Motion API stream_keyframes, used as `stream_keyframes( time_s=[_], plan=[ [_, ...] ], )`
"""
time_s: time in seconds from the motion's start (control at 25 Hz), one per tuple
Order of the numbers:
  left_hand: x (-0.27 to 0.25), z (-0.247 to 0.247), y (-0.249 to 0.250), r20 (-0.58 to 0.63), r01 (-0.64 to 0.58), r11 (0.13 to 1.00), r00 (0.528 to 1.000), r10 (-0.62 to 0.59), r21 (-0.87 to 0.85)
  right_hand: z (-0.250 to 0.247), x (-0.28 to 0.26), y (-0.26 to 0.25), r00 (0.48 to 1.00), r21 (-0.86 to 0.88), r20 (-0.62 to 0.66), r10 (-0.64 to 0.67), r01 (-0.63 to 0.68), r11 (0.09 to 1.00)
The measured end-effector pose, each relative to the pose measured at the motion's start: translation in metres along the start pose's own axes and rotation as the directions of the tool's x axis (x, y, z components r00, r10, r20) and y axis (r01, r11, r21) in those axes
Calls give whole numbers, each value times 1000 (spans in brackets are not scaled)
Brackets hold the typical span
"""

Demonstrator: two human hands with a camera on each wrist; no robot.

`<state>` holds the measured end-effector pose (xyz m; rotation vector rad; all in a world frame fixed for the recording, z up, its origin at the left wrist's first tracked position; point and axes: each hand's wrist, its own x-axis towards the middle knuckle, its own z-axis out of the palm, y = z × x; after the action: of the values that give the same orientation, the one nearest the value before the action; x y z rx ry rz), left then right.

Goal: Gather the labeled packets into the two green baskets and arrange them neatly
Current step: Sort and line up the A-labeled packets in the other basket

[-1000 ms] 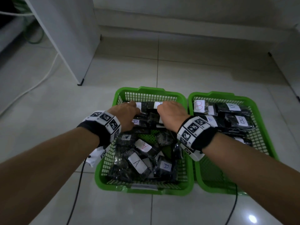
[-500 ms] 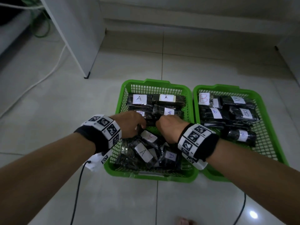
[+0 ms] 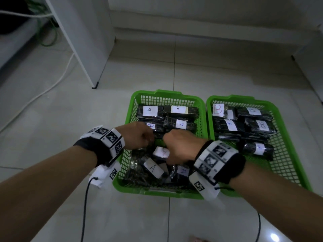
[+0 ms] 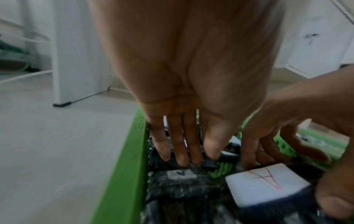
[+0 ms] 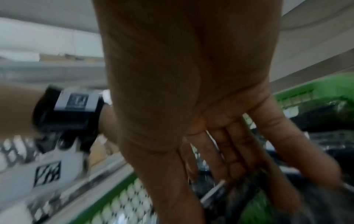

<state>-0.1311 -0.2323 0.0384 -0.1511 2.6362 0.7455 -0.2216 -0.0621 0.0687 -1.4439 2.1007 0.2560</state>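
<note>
Your left hand is reaching into the left basket, its fingers pressing down nearly straight on a dark packet there; whether that grip is closing on anything, I cannot tell. Just right of it, your right hand is curling its grip round a packet with a red A label. Beyond both grips, tidy A packets are lying in rows. Further right, the second basket is holding the B packets.
</note>
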Motion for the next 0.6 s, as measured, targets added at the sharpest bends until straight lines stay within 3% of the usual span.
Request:
stream_keyframes(
  time_s=[0.08, 0.12, 0.24, 0.32, 0.4, 0.48, 0.6],
  plan=[
    [-2, -9, 3, -108, -4, 986, 994, -15, -169, -21, -10, 19, 997, 184, -82, 15, 1, 983],
    [-2, -14, 5, -102, -8, 964, 995, -20, -266, -31, -15, 30, 994, 320, -105, 25, 10, 947],
    [-4, -19, 21, 30, 21, 808, 1000, -4, -588, -46, -25, 50, 983, 672, -170, 69, 65, 737],
    [-4, -19, 32, 23, 16, 673, 1000, 1, -739, -43, -23, 53, 955, 813, -251, 158, 120, 570],
    [-5, -20, 38, -20, 16, 565, 998, -56, -825, -30, -15, 50, 890, 875, -360, 281, 218, 432],
    [-6, -20, 38, -6, 55, 475, 992, -126, -878, -19, -6, 43, 803, 844, -468, 368, 285, 454],
    [-7, -19, 39, -3, 97, 434, 974, -225, -896, -11, 6, 32, 741, 734, -584, 331, 308, 605]
  ],
)
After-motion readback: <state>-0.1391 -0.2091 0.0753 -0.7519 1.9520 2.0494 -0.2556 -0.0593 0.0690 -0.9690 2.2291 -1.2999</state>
